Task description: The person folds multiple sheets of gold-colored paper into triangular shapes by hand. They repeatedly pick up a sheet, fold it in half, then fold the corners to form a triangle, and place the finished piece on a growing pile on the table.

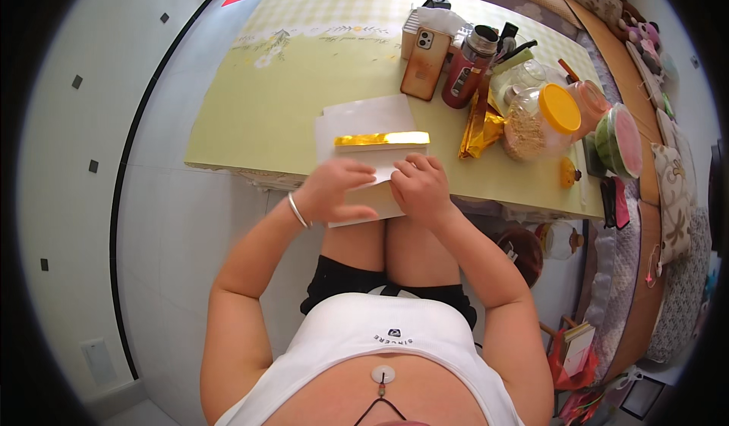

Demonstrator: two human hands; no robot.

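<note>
the bare left hand (334, 190), with a thin silver-coloured round bangle (297, 209) on its wrist, is open. its fingers lie over the paper and its thumb sticks out to the side. it is a bit blurry. the bare right hand (421, 189) has its fingers curled in and looks to be pinching the near edge of the folded white paper (380, 157). that paper is at the near edge of the desk (258, 122), which has a pale yellow-green cover. a long, flat, shiny gold strip (382, 139) runs along the paper's far side. i can't tell if it is stuck down. past it lies a flat white paper sheet (368, 112).

i think the fold could go crooked if one hand pulls harder than the other. the thin paper might crease or rip if the pinch is too tight. if the strip is loose, a bump could slide it away.

farther off, to the right, are a crinkly gold foil packet (478, 130), a tall dark red bottle (465, 77) and a bronze-coloured phone (422, 69) standing up. a big elbow swing might knock the packet.
</note>
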